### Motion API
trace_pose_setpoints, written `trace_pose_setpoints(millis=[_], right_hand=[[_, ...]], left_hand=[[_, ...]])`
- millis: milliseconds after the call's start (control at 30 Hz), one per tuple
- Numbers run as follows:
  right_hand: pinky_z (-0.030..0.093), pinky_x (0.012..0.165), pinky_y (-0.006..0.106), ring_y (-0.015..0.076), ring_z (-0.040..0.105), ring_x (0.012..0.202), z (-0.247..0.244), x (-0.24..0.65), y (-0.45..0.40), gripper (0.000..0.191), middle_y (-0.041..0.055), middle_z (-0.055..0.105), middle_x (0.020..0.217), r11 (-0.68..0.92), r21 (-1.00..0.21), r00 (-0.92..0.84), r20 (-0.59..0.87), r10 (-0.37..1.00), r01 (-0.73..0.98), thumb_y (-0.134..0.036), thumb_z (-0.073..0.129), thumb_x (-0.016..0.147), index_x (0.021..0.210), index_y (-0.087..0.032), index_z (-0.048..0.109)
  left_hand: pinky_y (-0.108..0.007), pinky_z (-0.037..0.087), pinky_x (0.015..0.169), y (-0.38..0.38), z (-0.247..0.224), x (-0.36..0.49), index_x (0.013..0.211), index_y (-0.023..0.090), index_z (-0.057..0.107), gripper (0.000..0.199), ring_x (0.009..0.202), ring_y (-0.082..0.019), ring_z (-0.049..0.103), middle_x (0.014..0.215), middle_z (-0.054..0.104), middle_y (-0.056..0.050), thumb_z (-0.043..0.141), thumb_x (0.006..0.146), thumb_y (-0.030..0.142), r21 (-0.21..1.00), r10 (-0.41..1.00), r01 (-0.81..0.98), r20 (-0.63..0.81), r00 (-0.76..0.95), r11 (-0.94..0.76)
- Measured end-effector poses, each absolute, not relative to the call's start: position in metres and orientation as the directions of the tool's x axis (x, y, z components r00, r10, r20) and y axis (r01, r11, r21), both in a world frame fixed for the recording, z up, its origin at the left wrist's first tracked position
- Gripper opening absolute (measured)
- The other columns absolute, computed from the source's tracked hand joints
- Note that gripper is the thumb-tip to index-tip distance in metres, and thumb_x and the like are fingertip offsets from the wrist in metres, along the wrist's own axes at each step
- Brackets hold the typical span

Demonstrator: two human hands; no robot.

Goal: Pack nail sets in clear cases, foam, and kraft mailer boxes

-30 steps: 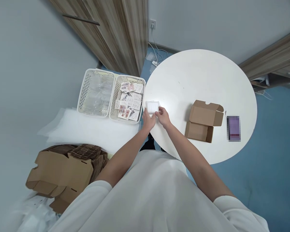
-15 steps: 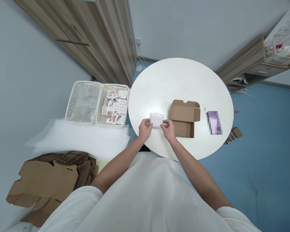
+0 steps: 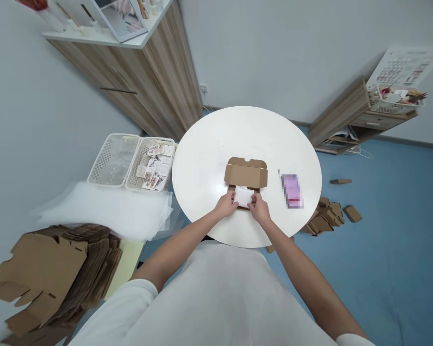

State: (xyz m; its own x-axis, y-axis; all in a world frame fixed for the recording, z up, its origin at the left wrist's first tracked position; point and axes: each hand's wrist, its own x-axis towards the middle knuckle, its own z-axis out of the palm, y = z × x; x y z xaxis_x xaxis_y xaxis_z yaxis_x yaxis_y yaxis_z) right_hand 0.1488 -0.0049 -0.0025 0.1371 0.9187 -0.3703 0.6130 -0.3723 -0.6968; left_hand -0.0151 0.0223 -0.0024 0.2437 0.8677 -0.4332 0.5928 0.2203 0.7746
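A small white foam-wrapped packet [image 3: 244, 197] is held between my two hands, over the tray of an open brown cardboard box [image 3: 246, 174]. The box lies on the white round table [image 3: 205, 144] with its lid folded back, away from me. My left hand [image 3: 226, 204] grips the packet's left edge with its fingers closed. On the other side, my right hand [image 3: 259, 208] pinches the right edge. The packet covers most of the tray, so I cannot tell how deep inside it sits.
A blurred purple item [image 3: 292, 191] lies on the table's right. To the left are a basket of clear bags [image 3: 115, 161], a basket of printed cards [image 3: 155, 166], white foam sheets [image 3: 108, 206] and flattened cartons [image 3: 50, 269]. Small boxes [image 3: 324, 215] lie on the floor at right.
The white packet, held in both hands, has moved from beside the box to over its tray. The camera view has shifted, showing more of the floor and cabinet top.
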Motion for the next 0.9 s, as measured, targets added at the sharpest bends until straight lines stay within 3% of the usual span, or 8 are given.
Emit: trace_pose_setpoints(millis=[233, 500, 600, 733, 833, 900], right_hand=[[0.040, 0.058, 0.028, 0.0174, 0.055, 0.066, -0.021, 0.152, 0.002, 0.022, 0.0022, 0.058, 0.075, -0.289, -0.633, 0.041, -0.377, 0.925, 0.718, -0.014, 0.048, 0.068, 0.088, -0.023, 0.047], [0.040, 0.066, 0.030, 0.0207, 0.055, 0.080, -0.031, 0.148, -0.001, 0.030, 0.0075, 0.059, 0.089, -0.185, -0.583, -0.009, -0.313, 0.950, 0.791, -0.009, 0.051, 0.066, 0.094, -0.021, 0.052], [0.042, 0.071, 0.032, 0.0205, 0.055, 0.084, -0.027, 0.146, -0.006, 0.029, 0.0108, 0.055, 0.100, -0.162, -0.603, -0.022, -0.285, 0.958, 0.781, -0.012, 0.052, 0.067, 0.096, -0.018, 0.054], [0.044, 0.075, 0.034, 0.0186, 0.055, 0.085, -0.012, 0.157, -0.009, 0.027, 0.0092, 0.054, 0.104, -0.105, -0.718, -0.034, -0.177, 0.984, 0.688, -0.020, 0.048, 0.073, 0.098, -0.018, 0.055], [0.045, 0.075, 0.034, 0.0184, 0.055, 0.084, -0.002, 0.181, -0.001, 0.028, 0.0090, 0.056, 0.101, -0.142, -0.808, 0.110, -0.095, 0.989, 0.572, -0.029, 0.046, 0.076, 0.100, -0.018, 0.055], [0.046, 0.074, 0.034, 0.0196, 0.055, 0.086, 0.000, 0.200, 0.010, 0.037, 0.0099, 0.056, 0.105, -0.269, -0.837, 0.295, -0.136, 0.946, 0.476, -0.039, 0.050, 0.074, 0.103, -0.018, 0.053]], left_hand=[[-0.031, 0.044, 0.078, 0.021, -0.005, -0.002, 0.107, 0.017, 0.049, 0.038, 0.094, -0.023, 0.058, 0.101, 0.062, -0.008, 0.054, 0.069, 0.019, 0.628, 0.844, 0.747, -0.506, 0.181, 0.216], [-0.033, 0.043, 0.079, 0.018, -0.001, 0.007, 0.096, 0.012, 0.054, 0.030, 0.098, -0.028, 0.054, 0.111, 0.049, -0.017, 0.055, 0.067, 0.019, 0.499, 0.854, 0.858, -0.492, 0.170, 0.117], [-0.033, 0.042, 0.079, 0.016, 0.000, 0.006, 0.095, 0.012, 0.055, 0.028, 0.098, -0.028, 0.053, 0.105, 0.051, -0.017, 0.054, 0.068, 0.018, 0.519, 0.857, 0.851, -0.471, 0.207, 0.080], [-0.034, 0.041, 0.083, 0.018, 0.000, -0.006, 0.100, 0.014, 0.054, 0.030, 0.097, -0.025, 0.053, 0.099, 0.056, -0.012, 0.053, 0.070, 0.020, 0.615, 0.900, 0.786, -0.377, 0.220, 0.065], [-0.033, 0.042, 0.083, 0.028, 0.001, -0.022, 0.108, 0.016, 0.051, 0.036, 0.096, -0.022, 0.054, 0.107, 0.054, -0.012, 0.052, 0.074, 0.029, 0.687, 0.948, 0.714, -0.298, 0.112, 0.132], [-0.032, 0.042, 0.083, 0.039, 0.002, -0.033, 0.115, 0.015, 0.047, 0.046, 0.096, -0.020, 0.055, 0.115, 0.051, -0.014, 0.052, 0.076, 0.038, 0.738, 0.951, 0.632, -0.308, 0.002, 0.238]])
